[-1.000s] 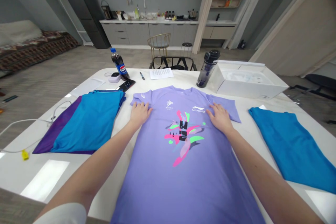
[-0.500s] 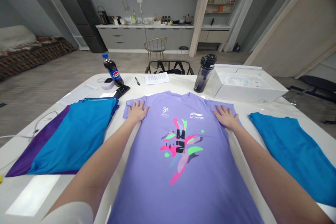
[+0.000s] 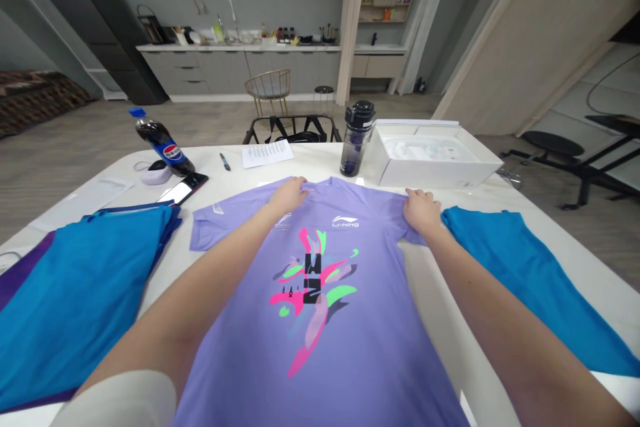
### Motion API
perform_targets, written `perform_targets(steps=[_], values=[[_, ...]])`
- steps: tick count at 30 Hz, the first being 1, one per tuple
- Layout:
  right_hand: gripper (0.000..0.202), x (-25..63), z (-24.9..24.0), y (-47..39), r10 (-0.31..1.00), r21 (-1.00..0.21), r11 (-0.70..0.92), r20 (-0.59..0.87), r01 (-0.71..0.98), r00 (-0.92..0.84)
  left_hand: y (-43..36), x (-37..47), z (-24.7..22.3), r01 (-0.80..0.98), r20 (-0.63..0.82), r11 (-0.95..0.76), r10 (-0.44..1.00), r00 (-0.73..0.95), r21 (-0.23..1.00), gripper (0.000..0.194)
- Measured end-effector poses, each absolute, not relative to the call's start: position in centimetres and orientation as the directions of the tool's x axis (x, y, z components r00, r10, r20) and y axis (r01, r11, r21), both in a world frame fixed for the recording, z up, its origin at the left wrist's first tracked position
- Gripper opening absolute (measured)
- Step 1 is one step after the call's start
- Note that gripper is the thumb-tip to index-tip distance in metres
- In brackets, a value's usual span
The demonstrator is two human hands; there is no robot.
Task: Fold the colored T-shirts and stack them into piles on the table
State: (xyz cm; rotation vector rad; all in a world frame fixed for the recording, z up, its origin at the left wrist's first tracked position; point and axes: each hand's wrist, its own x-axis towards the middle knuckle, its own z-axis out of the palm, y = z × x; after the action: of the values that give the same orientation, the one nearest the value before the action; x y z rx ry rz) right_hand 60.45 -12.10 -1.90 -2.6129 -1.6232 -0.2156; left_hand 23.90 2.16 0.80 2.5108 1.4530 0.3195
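A purple T-shirt (image 3: 370,320) with a colourful print lies front up on the white table, its collar toward the far side. My left hand (image 3: 290,195) is closed at the collar's left side, fingers pinching the fabric. At the right sleeve's upper edge, my right hand (image 3: 423,208) grips the shirt with fingers curled. The left sleeve lies spread out flat. Folded blue and purple clothing (image 3: 100,280) rests to the left, and a blue garment (image 3: 525,280) to the right.
Along the far part of the table (image 3: 230,197) stand a cola bottle (image 3: 165,145), a phone (image 3: 187,188), a pen (image 3: 225,161), a paper sheet (image 3: 267,153), a dark tumbler (image 3: 354,143) and an open white box (image 3: 430,172). A chair (image 3: 270,87) stands beyond.
My left hand has moved from the left sleeve to the collar and closed. My right hand has gone from lying flat to gripping the right sleeve's upper edge. The view has turned right.
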Motion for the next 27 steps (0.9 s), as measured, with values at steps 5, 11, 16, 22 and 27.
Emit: perform_targets(steps=[5, 11, 16, 22, 27], values=[[0.043, 63.4, -1.4, -11.4, 0.892, 0.073, -0.451, 0.010, 0.890, 0.451, 5.5, 35.2, 0.2, 0.779, 0.015, -0.488, 0.851, 0.526, 0.393, 0.038], [0.038, 63.7, -2.3, -12.3, 0.853, 0.090, -0.522, 0.040, 0.848, 0.520, 7.8, 39.2, -2.5, 0.820, -0.149, -0.460, 0.835, 0.530, 0.341, 0.038], [0.037, 63.2, -3.0, -12.9, 0.857, 0.091, -0.514, 0.097, 0.853, 0.506, 8.4, 39.5, -3.9, 0.828, -0.171, -0.439, 0.839, 0.517, 0.348, 0.034], [0.034, 63.3, 0.2, -13.9, 0.901, -0.123, -0.427, 0.022, 0.896, 0.433, 7.4, 38.7, -3.5, 0.791, -0.073, -0.401, 0.872, 0.484, 0.461, 0.024], [0.035, 58.5, 8.4, -14.6, 0.975, -0.669, -0.127, 0.050, 0.733, 0.214, 5.9, 36.5, -2.5, 0.614, 0.050, -0.343, 0.895, 0.443, 0.711, 0.015]])
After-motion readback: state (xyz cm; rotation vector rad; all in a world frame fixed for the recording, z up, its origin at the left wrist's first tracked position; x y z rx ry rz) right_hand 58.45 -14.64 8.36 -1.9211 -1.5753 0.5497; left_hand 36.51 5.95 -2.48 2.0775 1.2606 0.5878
